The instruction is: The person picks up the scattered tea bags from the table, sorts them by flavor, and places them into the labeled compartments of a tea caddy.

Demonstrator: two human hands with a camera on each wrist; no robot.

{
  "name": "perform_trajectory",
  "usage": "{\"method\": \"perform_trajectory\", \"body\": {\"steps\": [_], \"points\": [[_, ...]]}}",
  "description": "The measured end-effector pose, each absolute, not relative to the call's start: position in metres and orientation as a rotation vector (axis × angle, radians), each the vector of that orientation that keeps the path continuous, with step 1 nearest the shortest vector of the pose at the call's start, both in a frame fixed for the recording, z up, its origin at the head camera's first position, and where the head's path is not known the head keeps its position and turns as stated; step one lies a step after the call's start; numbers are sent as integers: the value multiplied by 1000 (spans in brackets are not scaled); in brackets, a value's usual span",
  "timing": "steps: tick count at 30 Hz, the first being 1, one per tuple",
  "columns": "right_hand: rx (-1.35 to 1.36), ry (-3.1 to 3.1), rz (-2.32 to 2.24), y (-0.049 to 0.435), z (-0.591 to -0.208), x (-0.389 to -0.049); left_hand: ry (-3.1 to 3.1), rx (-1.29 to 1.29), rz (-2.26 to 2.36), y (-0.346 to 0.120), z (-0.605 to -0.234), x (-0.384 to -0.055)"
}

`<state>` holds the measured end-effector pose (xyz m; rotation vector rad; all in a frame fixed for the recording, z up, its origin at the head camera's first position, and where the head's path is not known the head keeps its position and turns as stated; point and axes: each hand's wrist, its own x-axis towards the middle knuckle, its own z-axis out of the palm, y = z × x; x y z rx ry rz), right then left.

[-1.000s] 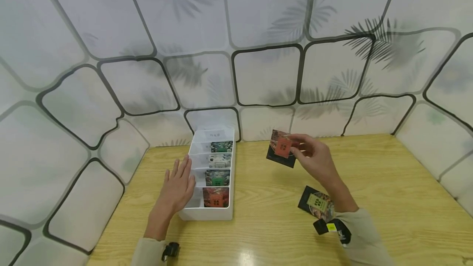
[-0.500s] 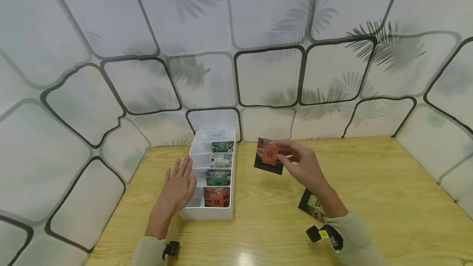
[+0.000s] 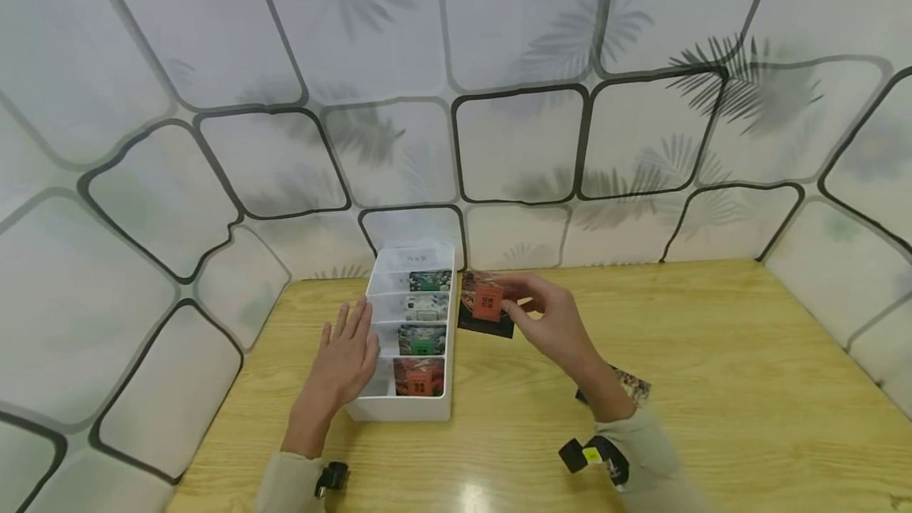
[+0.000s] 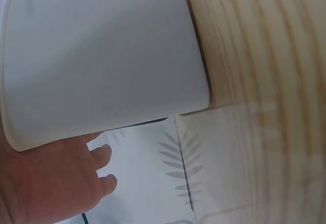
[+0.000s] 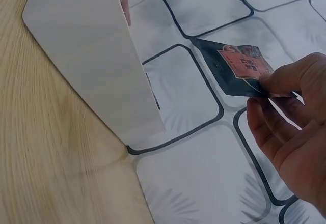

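Observation:
Between thumb and fingers, my right hand (image 3: 552, 321) pinches a dark tea sachet (image 3: 488, 304) with a red label, held just right of the white divided box (image 3: 406, 412). In the right wrist view the sachet (image 5: 237, 66) is in the air, tilted, gripped at one edge. My left hand (image 3: 340, 359) rests along the box's left rim with straight fingers; the left wrist view shows it against the box's outer wall (image 4: 107, 56). Inside the box, sachets stand in separate compartments: a red one (image 3: 419, 378) in front, a green-labelled one (image 3: 421, 340), a pale one (image 3: 426, 308) and another green one (image 3: 430, 281).
Another sachet (image 3: 631, 383) lies on the wooden table (image 3: 748, 386), partly hidden under my right forearm. A patterned wall covering (image 3: 516, 149) rises behind the table. The box's rearmost compartment (image 3: 415, 257) bears a pale label.
My right hand has carried the red-labelled sachet leftward from over the table to the box's right side. The left hand has stayed on the box rim.

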<state>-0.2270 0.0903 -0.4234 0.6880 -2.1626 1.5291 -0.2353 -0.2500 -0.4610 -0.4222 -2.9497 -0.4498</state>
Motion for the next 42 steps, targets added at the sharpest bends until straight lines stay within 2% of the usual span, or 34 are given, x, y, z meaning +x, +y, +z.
{"method": "perform_trajectory", "body": {"steps": [10,22,42], "points": [[711,-2114,1588,56,-419,-222,-2955,-420,-462,-251,-459,-236],[766,-2109,1618,31,-442,-218,-2942,-424,-452,-243,-465,-240],[915,-2098,1579,-5,-454,-206,-2916,-435,-442,-250,-463,-238]]}}
